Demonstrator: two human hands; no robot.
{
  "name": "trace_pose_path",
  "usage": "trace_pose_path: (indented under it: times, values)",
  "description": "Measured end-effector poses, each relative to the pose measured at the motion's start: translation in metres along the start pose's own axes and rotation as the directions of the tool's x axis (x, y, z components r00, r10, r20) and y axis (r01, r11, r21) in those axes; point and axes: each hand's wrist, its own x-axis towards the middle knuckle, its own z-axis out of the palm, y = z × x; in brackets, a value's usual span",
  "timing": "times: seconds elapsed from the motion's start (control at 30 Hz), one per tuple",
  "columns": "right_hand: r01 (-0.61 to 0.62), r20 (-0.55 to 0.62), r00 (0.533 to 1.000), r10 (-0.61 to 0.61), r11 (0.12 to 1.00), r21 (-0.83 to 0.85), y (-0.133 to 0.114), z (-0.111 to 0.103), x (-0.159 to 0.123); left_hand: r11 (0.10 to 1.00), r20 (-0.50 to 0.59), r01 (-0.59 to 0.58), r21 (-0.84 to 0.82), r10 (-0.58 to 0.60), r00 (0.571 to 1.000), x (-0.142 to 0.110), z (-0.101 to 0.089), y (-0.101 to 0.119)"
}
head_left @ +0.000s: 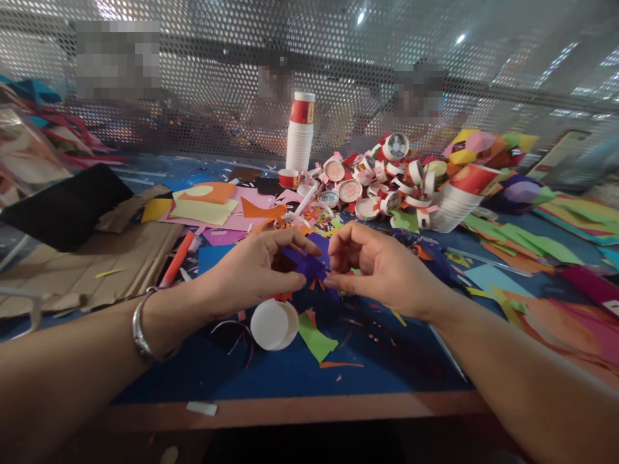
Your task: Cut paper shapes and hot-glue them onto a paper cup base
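A crumpled, folded piece of purple paper (pixel 309 261) is held above the table between my two hands. My left hand (pixel 256 267), a silver bangle on its wrist, curls thumb and fingers around the paper's left side. At the right edge, my right hand (pixel 382 267) has its fingers bent and its thumb close to them, gripping the paper; the exact contact is partly hidden. Small orange strips (pixel 316 285) show just under the purple paper. Nearer to me lie white round discs (pixel 269 324), overlapping, with a green paper scrap (pixel 316 338) beside them.
Behind my hands stand a tall paper-cup stack (pixel 300 138) and a heap of cut cup pieces (pixel 351 190). Another cup stack (pixel 457 200) leans at the right, near coloured paper sheets (pixel 556 316). Cardboard (pixel 120 258) and an orange marker (pixel 178 259) lie left. A perforated screen (pixel 207 84) rises behind.
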Motion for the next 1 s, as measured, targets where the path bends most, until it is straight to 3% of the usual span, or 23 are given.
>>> trace_pose_path:
  times: [0.57, 1.0]
  values:
    - [-0.05, 0.064, 0.996, 0.055, 0.996, -0.074, -0.0034, 0.0022, -0.0007, 1.0, 0.155, -0.004, 0.008, 0.003, 0.988, -0.0048, 0.0002, 0.0018]
    - [-0.065, 0.089, 0.993, 0.071, 0.996, -0.064, -0.0038, 0.0047, -0.0008, 1.0, 0.112, -0.017, 0.001, 0.017, 0.994, -0.004, 0.0052, 0.0028]
